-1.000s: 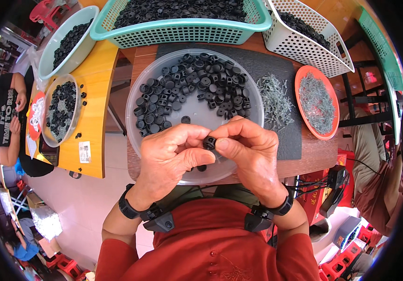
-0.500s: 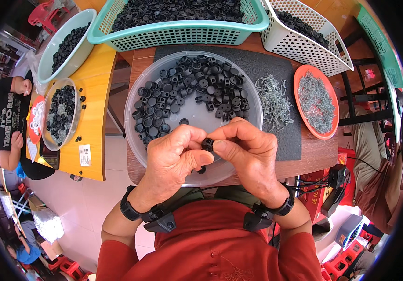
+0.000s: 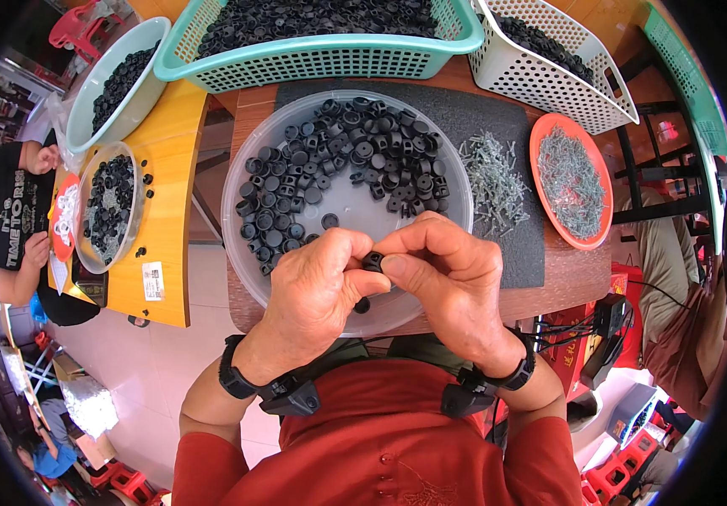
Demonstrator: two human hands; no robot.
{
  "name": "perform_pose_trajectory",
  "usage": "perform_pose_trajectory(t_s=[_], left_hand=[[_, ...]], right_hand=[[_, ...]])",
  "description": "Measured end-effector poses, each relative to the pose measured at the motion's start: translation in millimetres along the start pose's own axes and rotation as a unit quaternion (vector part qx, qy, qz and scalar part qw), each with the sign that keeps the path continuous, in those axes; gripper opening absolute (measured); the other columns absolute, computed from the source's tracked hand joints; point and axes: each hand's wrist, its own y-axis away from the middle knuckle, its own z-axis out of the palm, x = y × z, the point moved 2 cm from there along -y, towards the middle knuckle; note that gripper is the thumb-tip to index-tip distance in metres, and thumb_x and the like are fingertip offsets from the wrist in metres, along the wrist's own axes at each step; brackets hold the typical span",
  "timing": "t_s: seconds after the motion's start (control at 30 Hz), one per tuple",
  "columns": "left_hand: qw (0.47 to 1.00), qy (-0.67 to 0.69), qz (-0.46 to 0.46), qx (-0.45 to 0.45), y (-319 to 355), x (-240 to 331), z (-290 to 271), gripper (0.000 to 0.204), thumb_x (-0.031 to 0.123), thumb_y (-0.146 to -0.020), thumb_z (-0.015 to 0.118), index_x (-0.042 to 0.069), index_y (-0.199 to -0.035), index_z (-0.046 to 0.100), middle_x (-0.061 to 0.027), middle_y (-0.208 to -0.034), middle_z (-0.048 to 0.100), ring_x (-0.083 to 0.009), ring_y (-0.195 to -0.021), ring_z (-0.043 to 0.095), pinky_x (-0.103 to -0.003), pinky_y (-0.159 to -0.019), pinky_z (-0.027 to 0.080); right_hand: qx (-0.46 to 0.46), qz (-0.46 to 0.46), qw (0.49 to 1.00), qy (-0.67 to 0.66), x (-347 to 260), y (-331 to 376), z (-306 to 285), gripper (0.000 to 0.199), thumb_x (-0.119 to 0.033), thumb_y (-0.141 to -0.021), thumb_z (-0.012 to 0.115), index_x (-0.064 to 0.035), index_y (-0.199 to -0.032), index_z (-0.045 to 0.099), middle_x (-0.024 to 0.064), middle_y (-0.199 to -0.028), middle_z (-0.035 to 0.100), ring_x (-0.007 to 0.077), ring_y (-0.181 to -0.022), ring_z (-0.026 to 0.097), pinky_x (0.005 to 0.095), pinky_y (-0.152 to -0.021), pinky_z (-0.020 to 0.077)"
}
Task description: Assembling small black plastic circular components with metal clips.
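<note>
Two hands, left hand (image 3: 317,291), right hand (image 3: 452,282), fingers pinching seemingly one black cap (image 3: 372,261)

Far edge: a teal plastic lattice basket (image 3: 321,61) full of black parts, with a white plastic lattice basket (image 3: 562,80) just to its right.
Right: a round orange plastic plate (image 3: 540,139) holding small grey metal pins.
Mat: a dark grey rubber mat (image 3: 525,253) with a loose pile of grey pins (image 3: 491,179).
Left: a yellow wooden table (image 3: 173,181) bearing a pale green bowl (image 3: 93,88).
Lower right: red plastic stools (image 3: 612,481).
</note>
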Motion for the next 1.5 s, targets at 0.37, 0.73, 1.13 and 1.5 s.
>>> perform_pose_trajectory(t_s=[0.37,0.73,1.13,1.5], left_hand=[[0.998,0.022,0.005,-0.052,-7,0,-2,0.027,0.009,-0.073,0.075,0.003,-0.083,0.050,-0.0062,-0.065,0.053,-0.0163,-0.056,0.056,-0.028,-0.051,0.044],[0.907,0.362,-0.215,-0.025,-4,-7,-3,0.021,0.011,-0.078,0.073,0.000,-0.084,0.056,-0.0050,-0.072,0.060,-0.0087,-0.059,0.056,-0.021,-0.050,0.043],[0.967,0.179,-0.175,0.054,-4,-20,-36,0.015,0.011,-0.088,0.061,-0.001,-0.098,0.059,-0.0061,-0.086,0.064,-0.0088,-0.075,0.059,-0.020,-0.064,0.047],[0.991,-0.130,-0.007,0.000,-33,-22,-50,0.018,-0.002,-0.073,0.067,0.000,-0.090,0.063,-0.0061,-0.077,0.059,-0.0130,-0.069,0.058,-0.024,-0.061,0.045]], right_hand=[[-0.021,0.032,0.999,-0.009,-8,2,-5,0.009,0.006,-0.075,0.061,0.0005,-0.081,0.063,0.0060,-0.074,0.055,0.0145,-0.068,0.053,0.0269,-0.061,0.0419],[-0.016,-0.238,0.952,0.192,-9,3,7,0.041,-0.001,-0.063,0.076,-0.0009,-0.098,0.056,0.0139,-0.087,0.055,0.0291,-0.073,0.054,0.0355,-0.062,0.0454],[0.112,-0.127,0.929,0.329,-41,-65,-87,0.021,-0.004,-0.070,0.070,-0.0005,-0.090,0.064,0.0053,-0.070,0.055,0.0119,-0.063,0.051,0.0257,-0.056,0.0411],[0.232,-0.158,0.803,0.525,-28,-146,-194,0.035,-0.009,-0.074,0.065,-0.0003,-0.107,0.060,0.0136,-0.093,0.064,0.0221,-0.082,0.061,0.0331,-0.075,0.0478]])
